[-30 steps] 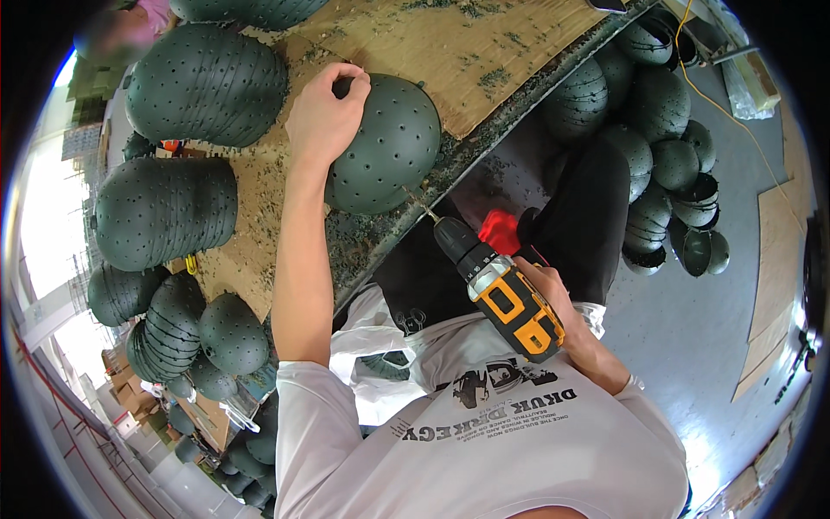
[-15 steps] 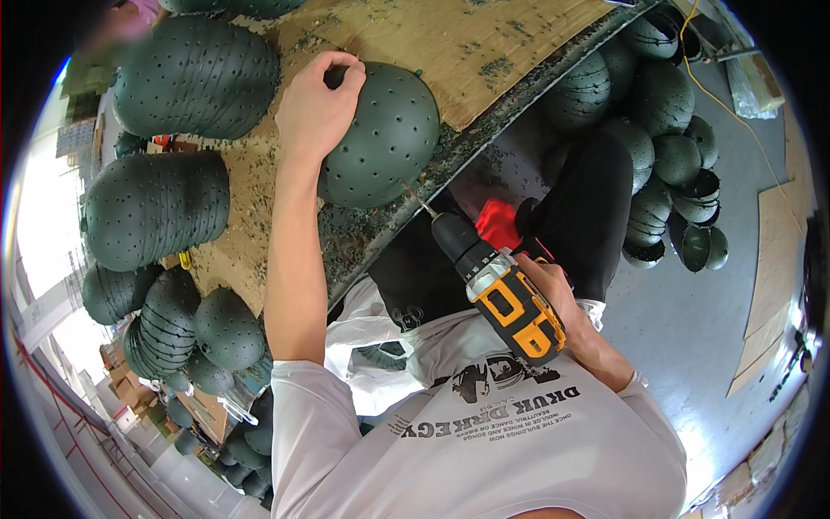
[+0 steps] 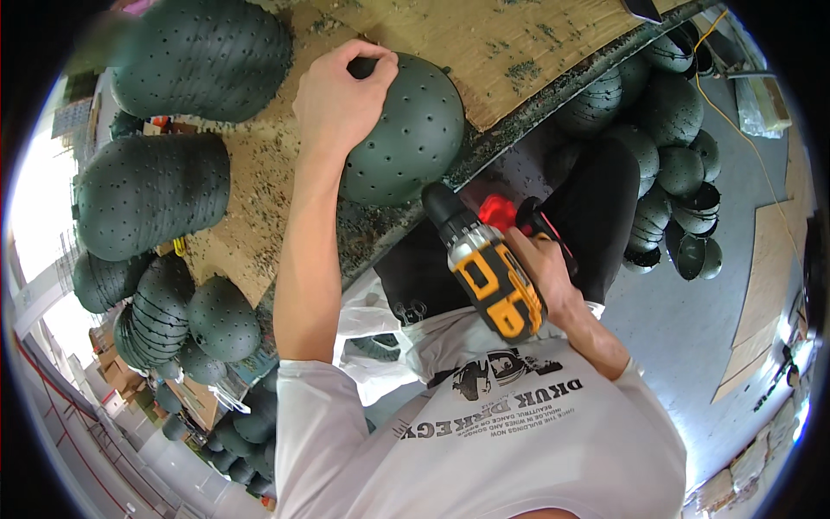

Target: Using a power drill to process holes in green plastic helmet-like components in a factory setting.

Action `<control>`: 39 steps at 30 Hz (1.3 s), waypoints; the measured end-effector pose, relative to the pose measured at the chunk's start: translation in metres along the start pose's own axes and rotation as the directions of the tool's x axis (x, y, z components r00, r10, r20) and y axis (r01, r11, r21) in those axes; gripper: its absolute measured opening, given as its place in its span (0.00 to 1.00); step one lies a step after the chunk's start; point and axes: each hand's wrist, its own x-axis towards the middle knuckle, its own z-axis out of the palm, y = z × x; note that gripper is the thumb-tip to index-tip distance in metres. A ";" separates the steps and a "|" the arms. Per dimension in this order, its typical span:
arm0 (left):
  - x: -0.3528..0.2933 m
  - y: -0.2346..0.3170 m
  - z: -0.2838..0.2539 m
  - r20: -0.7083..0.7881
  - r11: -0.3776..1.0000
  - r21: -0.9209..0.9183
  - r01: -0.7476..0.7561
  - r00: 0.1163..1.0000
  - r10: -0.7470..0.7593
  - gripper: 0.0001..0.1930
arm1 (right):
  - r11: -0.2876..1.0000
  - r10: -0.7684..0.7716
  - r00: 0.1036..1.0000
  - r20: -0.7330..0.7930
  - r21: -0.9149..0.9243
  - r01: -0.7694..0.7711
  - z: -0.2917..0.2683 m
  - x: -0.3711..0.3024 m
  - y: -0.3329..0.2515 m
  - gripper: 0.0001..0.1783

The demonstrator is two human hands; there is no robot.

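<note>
A dark green dome-shaped shell (image 3: 411,130) dotted with small holes rests, rounded side up, at the near edge of the worktable. My left hand (image 3: 346,99) grips its far left side, thumb and fingers pinched together at the rim. In my right hand (image 3: 540,264) is a yellow and black cordless drill (image 3: 493,277), fingers wrapped round its handle. The drill's black chuck reaches the near right side of the shell. Its bit does not show now, so how deep it sits cannot be told.
Stacks of nested holed shells (image 3: 156,195) stand along the left of the cardboard-covered table (image 3: 510,43). Dark shavings litter the cardboard. More shells (image 3: 674,169) are piled on the floor at right, beside a yellow cord (image 3: 735,125). My knees are below the table edge.
The drill has moved up and left against the shell; its bit, visible earlier, is now out of sight. My left hand keeps its grip. The whole view has shifted slightly.
</note>
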 end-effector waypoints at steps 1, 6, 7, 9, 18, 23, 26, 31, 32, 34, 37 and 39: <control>0.001 -0.007 0.000 -0.042 0.999 -0.030 -0.035 0.999 0.034 0.14 | 0.999 0.001 1.000 0.025 0.044 -0.002 0.001 0.001 0.006 0.15; 0.010 -0.008 0.005 -0.114 0.991 -0.097 -0.088 0.991 0.076 0.15 | 0.998 -0.044 0.999 -0.010 0.049 0.044 0.001 -0.003 0.013 0.17; 0.009 -0.008 0.004 -0.099 0.995 -0.080 -0.054 0.994 0.046 0.15 | 0.997 -0.036 0.999 -0.013 0.063 0.036 0.002 -0.009 0.013 0.18; 0.007 -0.007 0.004 -0.093 0.997 -0.070 -0.021 0.996 0.014 0.15 | 0.997 -0.067 0.998 -0.015 0.028 0.068 0.000 -0.020 0.013 0.16; 0.006 0.000 0.008 -0.444 0.934 -0.043 -0.355 0.844 0.300 0.12 | 0.911 -0.219 0.729 -0.649 0.132 0.391 -0.008 -0.113 0.117 0.09; -0.043 -0.014 -0.017 -0.801 0.816 -0.279 -0.506 0.592 0.093 0.13 | 0.994 -0.070 0.942 -0.327 0.057 0.094 -0.106 0.058 0.011 0.03; -0.135 -0.010 -0.003 -0.475 0.527 -0.807 -0.265 0.822 -0.314 0.12 | 0.914 -0.178 0.934 -0.311 0.300 0.274 -0.125 0.146 0.010 0.07; -0.229 0.003 0.067 0.139 -0.267 -0.963 0.034 0.912 -0.385 0.20 | 0.876 -0.220 0.936 -0.274 0.366 0.313 -0.122 0.228 0.017 0.09; -0.233 0.006 0.073 0.186 -0.334 -0.941 0.056 0.909 -0.373 0.24 | 0.878 -0.193 0.946 -0.262 0.384 0.285 -0.117 0.232 0.022 0.08; -0.230 0.009 0.080 0.193 -0.399 -0.916 0.034 0.910 -0.366 0.26 | 0.845 -0.134 0.958 -0.253 0.477 0.244 -0.115 0.238 0.029 0.03; -0.219 0.015 0.084 0.181 -0.533 -0.846 -0.020 0.930 -0.321 0.27 | 0.815 -0.194 0.952 -0.236 0.501 0.291 -0.122 0.237 0.036 0.16; -0.214 0.014 0.087 0.233 -0.566 -0.825 -0.001 0.911 -0.341 0.27 | 0.845 -0.190 0.954 -0.231 0.457 0.279 -0.120 0.235 0.035 0.16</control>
